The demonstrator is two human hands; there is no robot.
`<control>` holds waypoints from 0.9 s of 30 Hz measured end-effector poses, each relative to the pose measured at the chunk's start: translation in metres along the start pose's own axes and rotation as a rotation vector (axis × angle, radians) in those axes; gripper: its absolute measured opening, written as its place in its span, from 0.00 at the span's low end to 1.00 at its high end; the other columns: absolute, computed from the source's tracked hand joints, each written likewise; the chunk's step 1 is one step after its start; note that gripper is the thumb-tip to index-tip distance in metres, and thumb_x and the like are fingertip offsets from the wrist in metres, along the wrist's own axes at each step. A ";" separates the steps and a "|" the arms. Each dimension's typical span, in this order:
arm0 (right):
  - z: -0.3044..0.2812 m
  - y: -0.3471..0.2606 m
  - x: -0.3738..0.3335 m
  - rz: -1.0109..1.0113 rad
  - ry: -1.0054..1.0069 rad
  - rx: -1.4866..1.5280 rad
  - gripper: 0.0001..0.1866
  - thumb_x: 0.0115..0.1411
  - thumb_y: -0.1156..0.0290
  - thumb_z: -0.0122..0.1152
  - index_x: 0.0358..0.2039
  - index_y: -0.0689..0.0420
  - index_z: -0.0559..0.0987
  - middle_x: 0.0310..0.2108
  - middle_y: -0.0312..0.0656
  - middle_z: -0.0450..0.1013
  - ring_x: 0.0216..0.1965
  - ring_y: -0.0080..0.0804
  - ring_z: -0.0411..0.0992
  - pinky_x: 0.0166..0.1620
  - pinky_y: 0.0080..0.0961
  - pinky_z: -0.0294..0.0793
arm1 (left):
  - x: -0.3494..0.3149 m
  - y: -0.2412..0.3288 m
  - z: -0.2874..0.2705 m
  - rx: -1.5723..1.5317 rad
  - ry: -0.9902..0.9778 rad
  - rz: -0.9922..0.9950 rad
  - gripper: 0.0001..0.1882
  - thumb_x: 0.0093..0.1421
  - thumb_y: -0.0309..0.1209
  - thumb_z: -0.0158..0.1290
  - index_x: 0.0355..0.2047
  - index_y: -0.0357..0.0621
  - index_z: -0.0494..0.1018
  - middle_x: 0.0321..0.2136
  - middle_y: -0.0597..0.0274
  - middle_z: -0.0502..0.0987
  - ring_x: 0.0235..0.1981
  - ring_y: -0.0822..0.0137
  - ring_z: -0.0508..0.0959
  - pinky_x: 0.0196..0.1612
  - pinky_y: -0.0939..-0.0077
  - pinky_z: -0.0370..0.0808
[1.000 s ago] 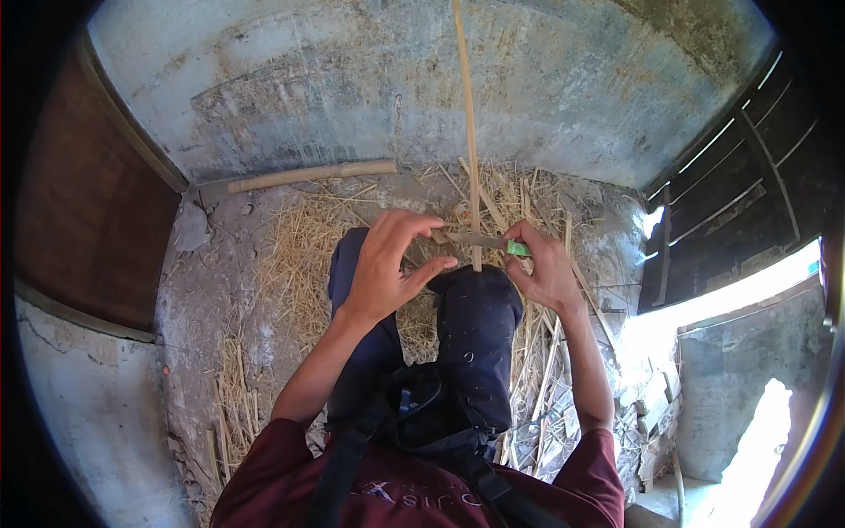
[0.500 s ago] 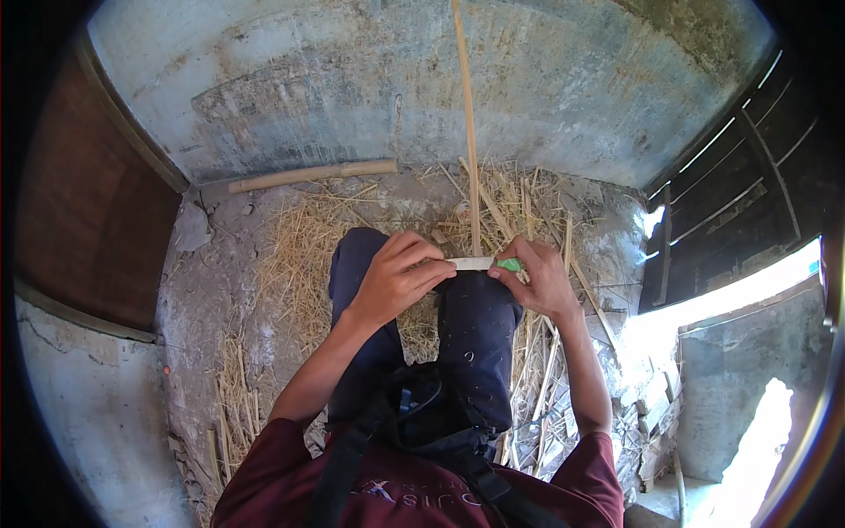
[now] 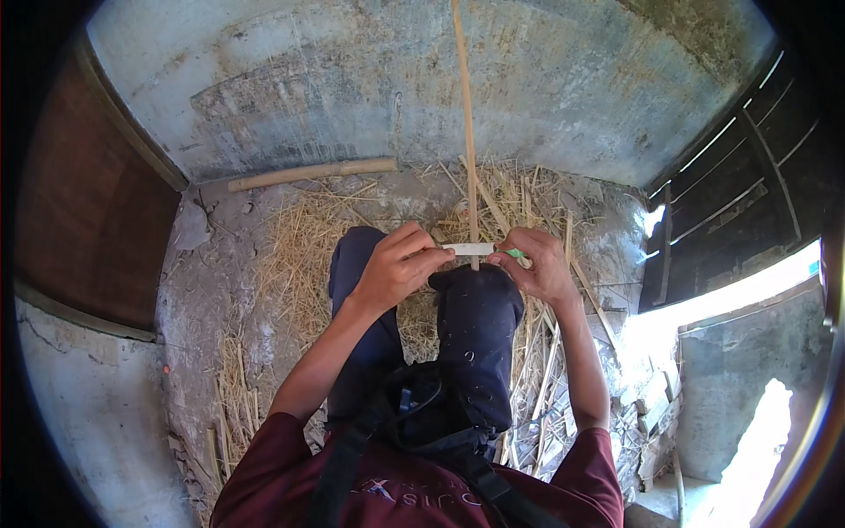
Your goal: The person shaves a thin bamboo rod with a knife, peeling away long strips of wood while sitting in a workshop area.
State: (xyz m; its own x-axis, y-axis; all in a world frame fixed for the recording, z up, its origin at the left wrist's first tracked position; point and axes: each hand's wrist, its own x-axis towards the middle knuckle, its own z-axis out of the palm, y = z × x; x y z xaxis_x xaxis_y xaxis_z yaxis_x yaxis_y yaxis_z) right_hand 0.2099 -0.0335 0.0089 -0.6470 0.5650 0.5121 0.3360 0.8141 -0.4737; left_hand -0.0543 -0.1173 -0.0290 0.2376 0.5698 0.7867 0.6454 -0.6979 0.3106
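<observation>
My left hand [image 3: 400, 271] and my right hand [image 3: 539, 267] are both closed, above my right knee. Between them they hold a flat pale knife-like blade [image 3: 461, 250] level, left fingers pinching its left end. A bit of green handle [image 3: 518, 255] shows at the right hand; most of it is hidden by the fingers. A long, thin bamboo strip [image 3: 470, 123] runs from the top of the view down to the knee. The blade crosses over this strip, and the strip's near end shows just below it. Contact between blade and strip cannot be made out.
Straw-like shavings [image 3: 304, 251] and split sticks cover the floor around my legs. A bamboo pole [image 3: 313, 174] lies along the far wall [image 3: 290, 97]. Dark slatted boards [image 3: 735, 185] stand at right, above rubble [image 3: 656, 405]; a brown panel [image 3: 92, 194] is at left.
Both hands and the blade have moved slightly away from me along the strip. The strip's near end now shows below the blade, over the knee.
</observation>
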 end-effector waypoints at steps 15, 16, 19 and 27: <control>-0.003 0.051 -0.017 0.388 0.246 0.388 0.09 0.69 0.71 0.66 0.41 0.59 0.74 0.30 0.34 0.77 0.35 0.21 0.74 0.43 0.24 0.72 | -0.012 -0.014 0.075 -1.185 -0.133 -0.923 0.29 0.76 0.43 0.53 0.70 0.42 0.63 0.65 0.49 0.75 0.67 0.62 0.72 0.67 0.67 0.70; -0.005 0.047 -0.016 0.367 0.227 0.364 0.09 0.69 0.70 0.68 0.40 0.59 0.75 0.29 0.35 0.77 0.33 0.21 0.75 0.41 0.24 0.72 | -0.013 -0.017 0.074 -1.309 -0.043 -0.949 0.27 0.76 0.42 0.54 0.68 0.42 0.65 0.63 0.49 0.75 0.65 0.62 0.74 0.66 0.66 0.71; -0.003 0.034 -0.012 0.325 0.110 0.152 0.11 0.66 0.69 0.72 0.38 0.59 0.77 0.29 0.40 0.80 0.31 0.29 0.78 0.39 0.28 0.74 | -0.017 -0.019 0.059 -0.986 0.155 -0.849 0.25 0.72 0.37 0.59 0.65 0.41 0.67 0.59 0.54 0.77 0.61 0.63 0.77 0.63 0.66 0.75; 0.020 0.036 -0.002 0.172 0.020 0.092 0.14 0.61 0.67 0.77 0.37 0.60 0.80 0.31 0.45 0.83 0.33 0.42 0.82 0.38 0.34 0.76 | -0.018 -0.007 0.038 -0.739 0.072 -0.871 0.31 0.66 0.33 0.68 0.65 0.40 0.67 0.55 0.58 0.77 0.60 0.62 0.78 0.61 0.65 0.77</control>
State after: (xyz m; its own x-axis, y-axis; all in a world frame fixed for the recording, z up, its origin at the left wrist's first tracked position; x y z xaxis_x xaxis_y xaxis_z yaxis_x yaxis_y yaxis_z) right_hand 0.2099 -0.0080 -0.0236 -0.5715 0.6978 0.4319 0.3755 0.6904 -0.6184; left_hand -0.0349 -0.1061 -0.0655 -0.1382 0.9754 0.1717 -0.0199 -0.1760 0.9842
